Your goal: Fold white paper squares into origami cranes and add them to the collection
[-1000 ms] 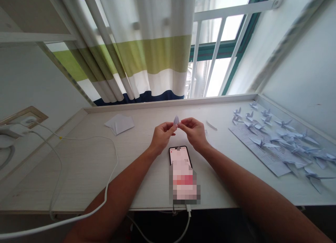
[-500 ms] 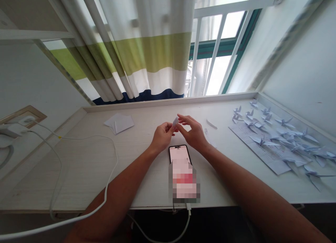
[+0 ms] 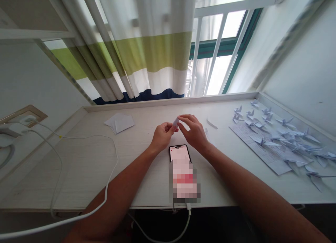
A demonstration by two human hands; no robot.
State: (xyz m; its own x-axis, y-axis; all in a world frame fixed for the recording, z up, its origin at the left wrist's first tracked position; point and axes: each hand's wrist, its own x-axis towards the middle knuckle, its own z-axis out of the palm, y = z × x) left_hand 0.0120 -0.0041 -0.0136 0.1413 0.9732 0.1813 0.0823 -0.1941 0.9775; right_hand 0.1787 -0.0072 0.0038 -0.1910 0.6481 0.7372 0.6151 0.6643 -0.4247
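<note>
Above the middle of the white desk [image 3: 78,166], my left hand [image 3: 162,136] pinches a small folded piece of pale paper [image 3: 175,122] between thumb and fingers. My right hand [image 3: 193,131] meets it from the right, its fingertips closed on the paper's upper edge. A phone [image 3: 183,169] with a lit screen lies flat just below both hands, plugged into a white cable.
Several folded paper cranes [image 3: 282,136] lie on a printed sheet [image 3: 262,152] at the right. Loose white paper squares [image 3: 119,123] sit at the back left. A white charging cable [image 3: 78,141] loops over the left of the desk. A thin paper strip [image 3: 211,124] lies behind my right hand.
The folded paper has tilted from upright to leaning right. My right hand opened its fingers half a second ago and has closed on the paper's top again.
</note>
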